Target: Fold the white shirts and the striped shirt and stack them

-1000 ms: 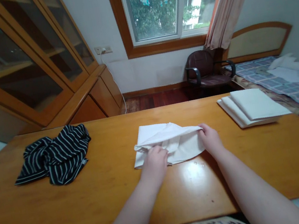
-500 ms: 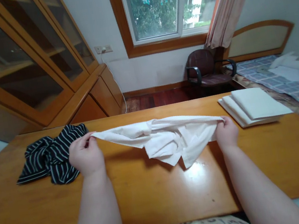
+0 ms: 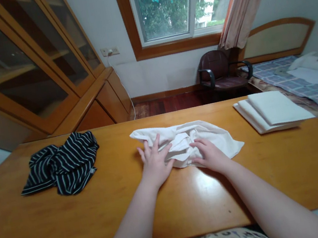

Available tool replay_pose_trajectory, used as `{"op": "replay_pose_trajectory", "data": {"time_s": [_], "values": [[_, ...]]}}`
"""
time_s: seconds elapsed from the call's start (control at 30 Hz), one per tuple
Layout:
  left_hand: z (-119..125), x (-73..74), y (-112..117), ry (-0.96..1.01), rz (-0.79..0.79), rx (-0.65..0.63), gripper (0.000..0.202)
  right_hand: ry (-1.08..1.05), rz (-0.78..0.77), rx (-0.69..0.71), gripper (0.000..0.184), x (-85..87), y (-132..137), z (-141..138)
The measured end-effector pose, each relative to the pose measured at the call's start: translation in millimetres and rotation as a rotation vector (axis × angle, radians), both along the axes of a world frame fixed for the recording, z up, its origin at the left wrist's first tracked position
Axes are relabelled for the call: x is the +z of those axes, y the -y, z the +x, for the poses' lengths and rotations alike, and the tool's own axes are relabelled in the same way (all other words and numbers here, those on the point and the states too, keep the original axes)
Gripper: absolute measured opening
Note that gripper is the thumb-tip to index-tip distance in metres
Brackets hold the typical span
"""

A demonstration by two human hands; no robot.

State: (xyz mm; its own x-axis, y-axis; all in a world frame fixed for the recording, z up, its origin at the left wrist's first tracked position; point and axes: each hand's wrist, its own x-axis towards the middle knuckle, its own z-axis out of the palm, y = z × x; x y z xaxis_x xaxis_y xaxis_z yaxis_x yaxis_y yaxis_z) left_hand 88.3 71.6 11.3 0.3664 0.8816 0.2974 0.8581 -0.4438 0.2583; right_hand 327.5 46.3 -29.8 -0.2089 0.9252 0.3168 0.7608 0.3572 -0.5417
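A crumpled white cloth [image 3: 211,136] lies on the wooden table [image 3: 173,198] in front of me. My left hand [image 3: 154,163] rests flat on its left part, fingers spread and open. My right hand [image 3: 211,155] lies on the cloth's middle with fingers stretched toward the left, also open. Neither hand grips the fabric.
A black striped garment [image 3: 60,163] lies bunched at the table's left. A stack of folded white cloths [image 3: 271,113] sits at the right. Beyond the table are a dark armchair [image 3: 221,69], a bed [image 3: 309,80] and a glass-fronted wooden cabinet [image 3: 30,68].
The white cloth, held stretched in the air between both hands half a second ago, now lies on the table. Both hands let go and moved inward onto it.
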Motion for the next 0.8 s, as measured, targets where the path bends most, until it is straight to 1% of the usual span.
{"op": "replay_pose_trajectory", "data": {"time_s": [0.07, 0.1, 0.13, 0.17, 0.23, 0.3, 0.33, 0.37, 0.4, 0.43, 0.47, 0.5, 0.53, 0.57, 0.6, 0.63, 0.67, 0.7, 0.73, 0.77, 0.8], "values": [[6.4, -5.5, -2.9, 0.002, 0.031, 0.025, 0.022, -0.025, 0.013, 0.023, 0.026, -3.9, -4.8, 3.2], [6.9, -6.3, -5.9, 0.017, 0.048, 0.042, 0.017, -0.047, 0.046, 0.026, 0.017, -4.7, -6.5, 7.2], [5.7, -4.9, -9.5, 0.041, 0.067, 0.062, 0.016, -0.071, 0.099, 0.007, 0.016, -4.5, -7.2, 12.1], [3.0, -1.2, -13.5, 0.071, 0.094, 0.082, 0.016, -0.097, 0.166, -0.036, 0.019, -3.2, -6.9, 17.6], [-5.8, 13.3, -21.3, 0.141, 0.178, 0.125, 0.014, -0.171, 0.311, -0.178, 0.025, 1.6, -3.7, 28.2], [-16.9, 33.6, -27.3, 0.215, 0.298, 0.159, 0.010, -0.256, 0.445, -0.321, 0.024, 7.9, 1.1, 36.0], [-22.5, 43.9, -29.2, 0.252, 0.353, 0.166, 0.008, -0.292, 0.504, -0.370, 0.023, 10.9, 3.2, 38.4], [-27.8, 53.2, -30.1, 0.285, 0.382, 0.147, 0.007, -0.319, 0.553, -0.403, 0.021, 13.5, 4.7, 39.9], [-32.5, 60.4, -30.2, 0.317, 0.369, 0.095, 0.007, -0.337, 0.587, -0.422, 0.020, 15.6, 5.6, 40.4], [-36.4, 64.9, -29.5, 0.348, 0.304, 0.009, 0.008, -0.347, 0.602, -0.431, 0.020, 17.2, 6.0, 40.2], [-39.4, 66.3, -27.9, 0.381, 0.192, -0.103, 0.010, -0.354, 0.594, -0.437, 0.019, 18.2, 5.9, 39.5], [-41.3, 64.3, -25.6, 0.412, 0.048, -0.220, 0.015, -0.359, 0.569, -0.441, 0.019, 18.9, 5.7, 38.5], [-41.9, 59.3, -22.8, 0.429, -0.105, -0.319, 0.020, -0.369, 0.538, -0.449, 0.019, 19.2, 5.6, 37.5], [-41.3, 51.6, -19.5, 0.421, -0.242, -0.388, 0.026, -0.387, 0.509, -0.465, 0.018, 19.4, 5.8, 36.6], [-39.4, 42.0, -16.0, 0.384, -0.345, -0.426, 0.034, -0.411, 0.485, -0.486, 0.018, 19.4, 6.5, 36.0], [-36.5, 31.2, -12.5, 0.321, -0.406, -0.436, 0.043, -0.440, 0.466, -0.506, 0.019, 19.5, 7.5, 35.8], [-32.8, 20.2, -9.2, 0.245, -0.424, -0.420, 0.054, -0.469, 0.445, -0.510, 0.020, 19.7, 8.8, 35.8], [-28.4, 9.7, -6.3, 0.176, -0.411, -0.386, 0.063, -0.489, 0.412, -0.484, 0.023, 19.9, 10.0, 36.0], [-23.6, 0.5, -3.9, 0.124, -0.380, -0.336, 0.068, -0.484, 0.361, -0.420, 0.025, 20.3, 11.0, 36.2], [-18.8, -7.0, -2.1, 0.091, -0.342, -0.282, 0.067, -0.444, 0.289, -0.315, 0.026, 20.6, 11.4, 36.2], [-14.2, -12.5, -0.9, 0.069, -0.305, -0.229, 0.061, -0.372, 0.206, -0.189, 0.026, 20.9, 11.1, 35.6]]}}
